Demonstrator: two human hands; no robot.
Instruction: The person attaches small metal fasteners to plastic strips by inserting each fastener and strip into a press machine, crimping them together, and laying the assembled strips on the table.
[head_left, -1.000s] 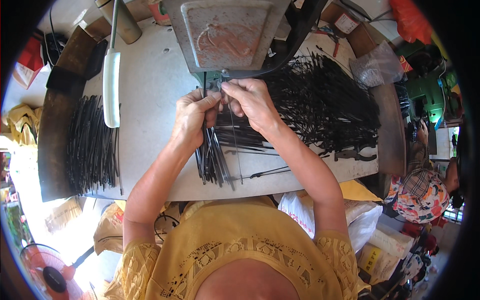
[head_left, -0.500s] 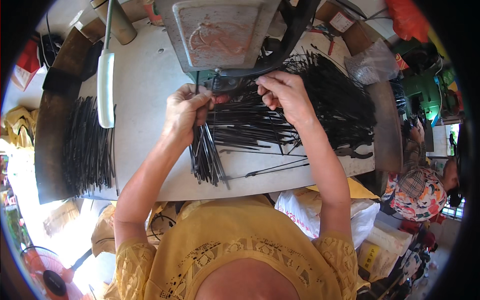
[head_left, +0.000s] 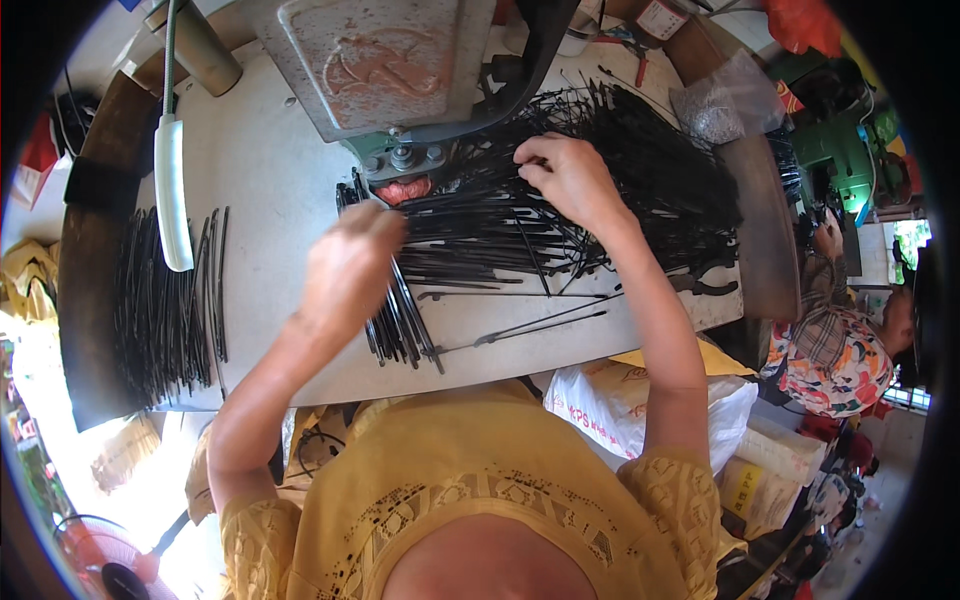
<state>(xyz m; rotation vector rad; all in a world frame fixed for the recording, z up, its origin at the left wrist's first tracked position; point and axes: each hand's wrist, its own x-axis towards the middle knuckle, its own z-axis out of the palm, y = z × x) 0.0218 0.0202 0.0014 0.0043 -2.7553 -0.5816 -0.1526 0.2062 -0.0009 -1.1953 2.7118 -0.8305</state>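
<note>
My left hand [head_left: 353, 262], smeared by motion, hangs over a bundle of thin black rods [head_left: 402, 325] that look like umbrella ribs. Its fingers curl inward, and whether a rod is in them is hidden. To the right, my right hand [head_left: 568, 178] is above the big tangled pile of black rods [head_left: 665, 170], with thumb and fingertips bent together. What they pinch, if anything, is too small to make out. Between the hands and a little farther off stands the bench press [head_left: 385, 70], its bolted base [head_left: 403, 158] showing a reddish lump of cloth [head_left: 403, 190].
A neat row of black rods [head_left: 165, 310] lies at the left. A white lamp [head_left: 172, 195] hangs over that side, near a metal flask [head_left: 195, 50]. At the right are pliers [head_left: 708, 284] and a clear bag of small parts [head_left: 728, 108]. Another person [head_left: 835, 365] sits beyond.
My left hand has drawn back from the press toward me and to the left, now blurred. The right hand stays over the pile. The whole view has shifted slightly.
</note>
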